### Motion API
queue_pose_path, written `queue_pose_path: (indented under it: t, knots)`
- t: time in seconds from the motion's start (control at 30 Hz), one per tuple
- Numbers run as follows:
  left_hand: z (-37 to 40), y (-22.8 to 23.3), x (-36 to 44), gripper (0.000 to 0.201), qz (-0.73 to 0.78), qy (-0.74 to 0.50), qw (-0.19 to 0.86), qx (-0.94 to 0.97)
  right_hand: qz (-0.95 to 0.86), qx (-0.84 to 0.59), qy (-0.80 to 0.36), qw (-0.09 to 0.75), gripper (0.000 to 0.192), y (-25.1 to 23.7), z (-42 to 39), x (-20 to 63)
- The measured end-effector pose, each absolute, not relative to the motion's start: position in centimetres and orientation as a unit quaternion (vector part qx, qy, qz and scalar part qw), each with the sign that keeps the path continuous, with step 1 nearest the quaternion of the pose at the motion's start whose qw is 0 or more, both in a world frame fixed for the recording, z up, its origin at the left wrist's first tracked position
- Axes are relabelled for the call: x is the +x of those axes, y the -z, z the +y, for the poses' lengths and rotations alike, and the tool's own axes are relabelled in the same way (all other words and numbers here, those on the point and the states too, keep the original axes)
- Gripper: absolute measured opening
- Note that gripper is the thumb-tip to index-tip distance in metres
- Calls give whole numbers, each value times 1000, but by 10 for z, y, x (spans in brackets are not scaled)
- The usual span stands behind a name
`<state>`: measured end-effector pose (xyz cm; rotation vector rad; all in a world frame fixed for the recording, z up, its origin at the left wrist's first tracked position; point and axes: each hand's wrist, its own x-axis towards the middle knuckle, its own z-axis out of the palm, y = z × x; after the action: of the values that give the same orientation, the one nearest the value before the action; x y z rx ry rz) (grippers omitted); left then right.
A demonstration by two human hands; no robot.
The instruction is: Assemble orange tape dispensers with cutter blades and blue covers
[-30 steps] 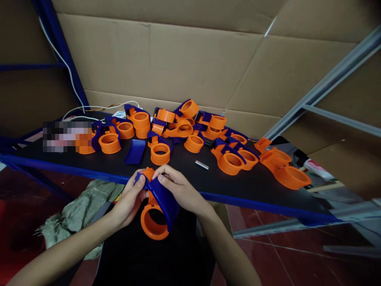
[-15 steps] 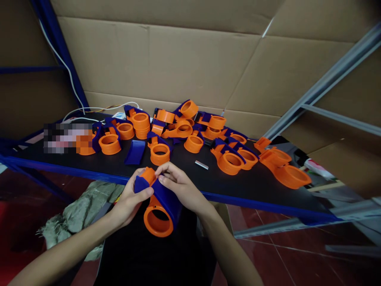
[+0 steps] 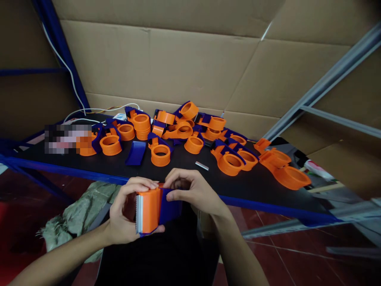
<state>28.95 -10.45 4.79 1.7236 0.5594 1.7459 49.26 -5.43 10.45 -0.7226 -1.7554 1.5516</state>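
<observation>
Between my hands, in front of the shelf edge, is an orange and blue tape dispenser (image 3: 150, 210). Its toothed metal blade (image 3: 139, 214) faces left, and its ring is turned out of sight. My left hand (image 3: 123, 216) is closed around the blade end, fingers on top and thumb below. My right hand (image 3: 198, 192) pinches the blue part at its upper right edge, thumb in front. Beyond them on the black shelf lie a loose blue curved piece (image 3: 135, 153), a small metal strip (image 3: 201, 165) and another dispenser (image 3: 160, 154).
Several more orange and blue dispensers (image 3: 232, 163) crowd the black shelf top (image 3: 184, 174). Orange bodies (image 3: 290, 176) without blue parts lie at the right. White cables (image 3: 71, 79) run at the left. Cardboard (image 3: 178, 63) forms the back wall. A greenish sack (image 3: 80, 214) lies below.
The dispenser has been turned, so its blade end now faces left and its ring no longer shows. My left hand has shifted left and down; my right hand has moved slightly right.
</observation>
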Motion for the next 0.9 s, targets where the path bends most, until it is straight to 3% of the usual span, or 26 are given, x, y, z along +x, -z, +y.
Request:
queue_pose_path:
  t: [0.2,0.67,0.83,0.9]
  knots:
    - [-99,-50,280,91,183,-630,280,701,-683,-226,-577,387,19,-104,-56,490]
    - [-93,-53,267,82,196,-590,303,723,-683,-222,-578,388,15,-102,-54,488]
    - [-96,-50,276,86,217,-617,350,671,-770,-302,-377,418,11,-107,-58,489]
    - [-98,-48,278,81,262,-644,377,612,-801,-322,-292,413,18,-112,-65,488]
